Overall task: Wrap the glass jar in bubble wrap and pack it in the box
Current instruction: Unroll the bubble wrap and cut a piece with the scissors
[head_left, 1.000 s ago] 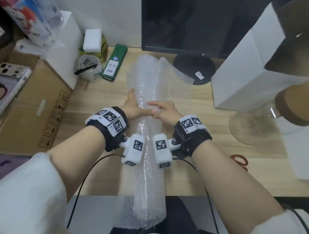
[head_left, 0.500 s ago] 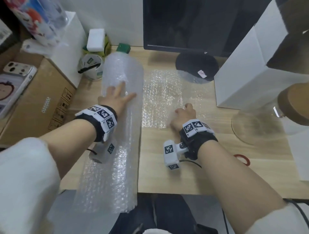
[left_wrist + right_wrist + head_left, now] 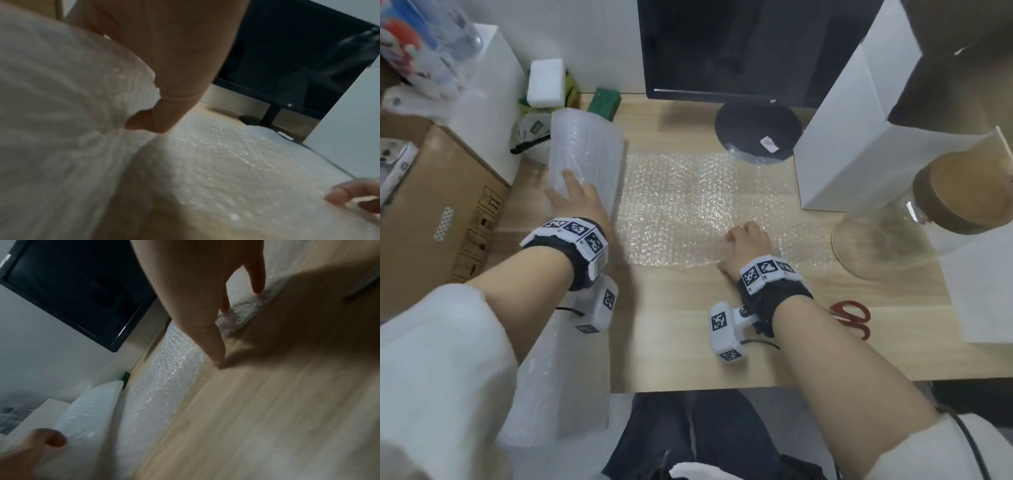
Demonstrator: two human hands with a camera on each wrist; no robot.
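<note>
A fat roll of bubble wrap [image 3: 585, 161] lies lengthwise on the left of the wooden desk [image 3: 671, 325], its near end hanging over the edge. My left hand [image 3: 577, 202] rests flat on top of it, thumb against its side [image 3: 144, 121]. A sheet [image 3: 681, 209] runs off the roll to the right, flat on the desk. My right hand [image 3: 746, 240] presses the sheet's near right part with straight fingers [image 3: 218, 353]. The glass jar [image 3: 893, 240] with a cork lid [image 3: 962, 192] stands at the right. Behind it is a tall white box [image 3: 859, 137].
Red scissors [image 3: 852, 317] lie by my right wrist. A monitor [image 3: 739, 48] on a round foot [image 3: 756, 132] stands at the back. A cardboard box [image 3: 431, 212], a small cup [image 3: 532, 137] and a green packet [image 3: 604, 102] crowd the left.
My hands were together on the roll mid-desk. The left hand has since pushed the roll left, spreading a sheet, while the right hand moved right and pins the loose end.
</note>
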